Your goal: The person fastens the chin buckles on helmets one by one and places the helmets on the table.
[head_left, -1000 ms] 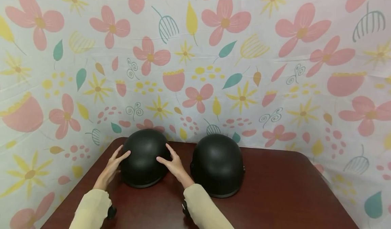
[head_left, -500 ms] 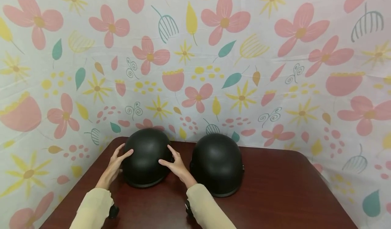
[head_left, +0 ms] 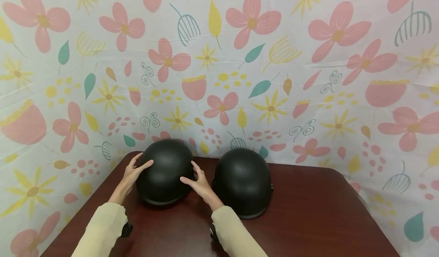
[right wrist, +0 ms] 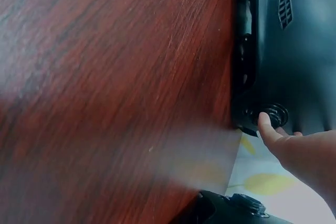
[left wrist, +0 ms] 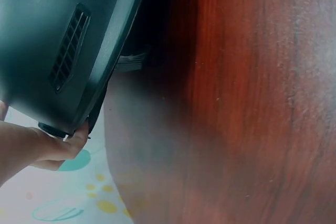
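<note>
A matte black helmet (head_left: 166,169) at the back left of the table is held between both hands. My left hand (head_left: 128,177) grips its left side, thumb on the shell, fingers around the far side. In the left wrist view a slotted vent (left wrist: 71,48) shows on the shell, and a fingertip is at the rim, with a dark gap under the rim. My right hand (head_left: 203,186) holds the opposite side. In the right wrist view a finger of it touches a round black knob (right wrist: 270,115) near the rim. The helmet's inside is mostly hidden.
A second black helmet (head_left: 243,182) stands just right of the right forearm, also partly seen in the right wrist view. The dark red wooden table (head_left: 315,211) ends close behind both helmets at a flower-patterned cloth (head_left: 219,70).
Both hands and the held helmet have shifted slightly right and then up, its lower rim now higher in the head view. The second helmet stays in place on the table.
</note>
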Demonstrator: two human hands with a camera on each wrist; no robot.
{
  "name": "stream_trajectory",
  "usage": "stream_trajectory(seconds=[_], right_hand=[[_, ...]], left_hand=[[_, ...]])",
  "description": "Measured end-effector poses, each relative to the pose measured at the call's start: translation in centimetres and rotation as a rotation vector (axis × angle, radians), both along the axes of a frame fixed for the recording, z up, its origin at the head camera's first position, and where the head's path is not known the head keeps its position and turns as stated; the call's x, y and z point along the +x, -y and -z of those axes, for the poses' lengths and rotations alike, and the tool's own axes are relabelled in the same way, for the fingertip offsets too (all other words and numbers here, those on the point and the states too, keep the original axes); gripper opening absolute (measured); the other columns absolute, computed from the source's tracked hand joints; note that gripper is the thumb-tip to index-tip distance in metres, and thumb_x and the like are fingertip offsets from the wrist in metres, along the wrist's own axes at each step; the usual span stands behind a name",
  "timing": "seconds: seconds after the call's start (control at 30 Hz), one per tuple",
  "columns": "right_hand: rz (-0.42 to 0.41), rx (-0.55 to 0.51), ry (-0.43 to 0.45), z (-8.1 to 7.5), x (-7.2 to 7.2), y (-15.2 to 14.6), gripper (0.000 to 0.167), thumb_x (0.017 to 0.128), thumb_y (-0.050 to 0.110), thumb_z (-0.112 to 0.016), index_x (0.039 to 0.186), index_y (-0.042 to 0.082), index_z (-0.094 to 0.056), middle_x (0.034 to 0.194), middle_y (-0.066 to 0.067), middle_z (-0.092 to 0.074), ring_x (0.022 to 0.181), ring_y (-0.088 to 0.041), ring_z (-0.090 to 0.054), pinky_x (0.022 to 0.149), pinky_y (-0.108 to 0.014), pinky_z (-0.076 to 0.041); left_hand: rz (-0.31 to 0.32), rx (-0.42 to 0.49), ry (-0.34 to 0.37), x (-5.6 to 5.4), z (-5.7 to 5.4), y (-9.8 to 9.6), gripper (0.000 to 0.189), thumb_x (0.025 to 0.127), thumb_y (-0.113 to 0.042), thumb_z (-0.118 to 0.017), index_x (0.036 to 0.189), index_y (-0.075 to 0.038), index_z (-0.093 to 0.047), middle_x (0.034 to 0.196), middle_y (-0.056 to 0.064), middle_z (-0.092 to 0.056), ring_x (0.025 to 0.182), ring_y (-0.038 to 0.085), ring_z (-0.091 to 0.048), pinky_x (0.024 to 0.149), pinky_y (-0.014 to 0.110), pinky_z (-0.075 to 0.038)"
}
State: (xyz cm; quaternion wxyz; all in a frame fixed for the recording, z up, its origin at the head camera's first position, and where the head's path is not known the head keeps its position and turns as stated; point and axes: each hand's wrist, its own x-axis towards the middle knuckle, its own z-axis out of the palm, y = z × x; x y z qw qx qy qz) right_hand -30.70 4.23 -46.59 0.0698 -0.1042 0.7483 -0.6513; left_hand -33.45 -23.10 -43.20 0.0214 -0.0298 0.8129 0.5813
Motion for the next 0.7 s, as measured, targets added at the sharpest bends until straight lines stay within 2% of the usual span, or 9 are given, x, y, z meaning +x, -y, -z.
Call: stream_trajectory(seconds=[0.1, 0.23, 0.4, 0.57, 0.7], right_hand=[[-0.009, -0.001, -0.006, -0.2, 0.1, -0.1, 0.083, 0.091, 0.037, -0.068, 0.157, 0.025, -0.019, 0.157, -0.021, -0.021, 0.146, -0.047, -0.023, 0.111, -0.059, -0.034], [-0.012, 0.008, -0.008, -0.5, 0.3, -0.3, 0.085, 0.092, 0.036, -0.067, 0.158, 0.025, -0.016, 0.155, -0.023, -0.022, 0.143, -0.049, -0.028, 0.108, -0.058, -0.038], [-0.008, 0.016, -0.017, -0.6, 0.5, -0.5, 0.086, 0.092, 0.035, -0.067, 0.158, 0.028, -0.012, 0.154, -0.025, -0.022, 0.14, -0.051, -0.032, 0.105, -0.057, -0.042], [0.003, 0.015, -0.042, -0.3, 0.7, -0.6, 0.09, 0.092, 0.031, -0.068, 0.159, 0.023, -0.007, 0.154, -0.027, -0.018, 0.137, -0.053, -0.034, 0.105, -0.057, -0.042], [0.025, -0.006, -0.034, -0.3, 0.7, -0.7, 0.091, 0.091, 0.031, -0.069, 0.158, 0.022, -0.007, 0.154, -0.026, -0.02, 0.135, -0.051, -0.037, 0.104, -0.057, -0.043]], left_hand=[[0.017, -0.042, -0.011, 0.1, -0.6, 0.0, 0.089, 0.091, -0.052, -0.061, 0.159, -0.024, -0.012, 0.163, 0.02, -0.008, 0.143, 0.042, -0.022, 0.11, 0.061, -0.032], [0.044, -0.108, -0.019, 0.2, -1.5, -0.2, 0.091, 0.09, -0.054, -0.061, 0.159, -0.024, -0.01, 0.162, 0.024, -0.002, 0.144, 0.046, -0.019, 0.11, 0.065, -0.029], [0.036, -0.178, -0.023, 0.4, -2.7, -0.8, 0.095, 0.086, -0.06, -0.063, 0.158, -0.026, -0.013, 0.157, 0.027, -0.003, 0.142, 0.051, -0.012, 0.108, 0.07, -0.024], [0.04, -0.22, -0.05, 0.5, -3.6, -1.3, 0.095, 0.085, -0.056, -0.067, 0.158, -0.024, -0.017, 0.156, 0.03, -0.001, 0.141, 0.052, -0.004, 0.107, 0.072, -0.021], [0.048, -0.253, -0.093, 0.4, -4.0, -1.7, 0.094, 0.083, -0.055, -0.069, 0.157, -0.024, -0.021, 0.156, 0.031, -0.002, 0.141, 0.052, -0.005, 0.106, 0.071, -0.022]])
